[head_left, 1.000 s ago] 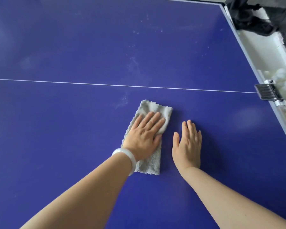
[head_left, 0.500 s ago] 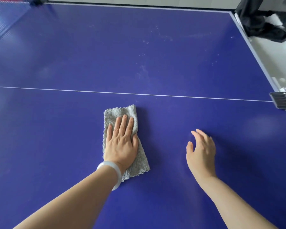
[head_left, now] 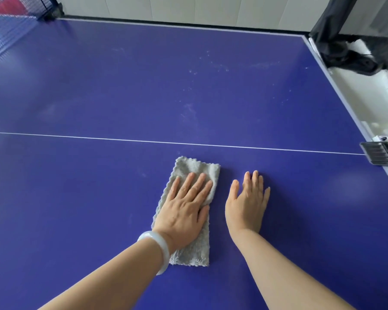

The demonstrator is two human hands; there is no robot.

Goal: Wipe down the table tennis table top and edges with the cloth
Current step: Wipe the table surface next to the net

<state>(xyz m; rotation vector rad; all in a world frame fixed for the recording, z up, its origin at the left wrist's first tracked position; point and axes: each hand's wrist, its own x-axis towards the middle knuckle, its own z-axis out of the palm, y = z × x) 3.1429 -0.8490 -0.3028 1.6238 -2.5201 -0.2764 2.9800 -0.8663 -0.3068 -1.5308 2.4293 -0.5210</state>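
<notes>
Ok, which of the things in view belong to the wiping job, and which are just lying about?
Job: cloth, pressed flat by the left hand; table, with dusty smears beyond the white line; right hand, resting on the table.
Lying about: net, metal clip on the right edge, black fabric beyond the corner, bracelet.

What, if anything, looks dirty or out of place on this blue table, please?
Pale dusty smears and specks mark the blue table tennis table top beyond the thin white line, a patch not yet wiped. The left hand presses the grey fluffy cloth flat on the near side; nothing else stands out.
</notes>
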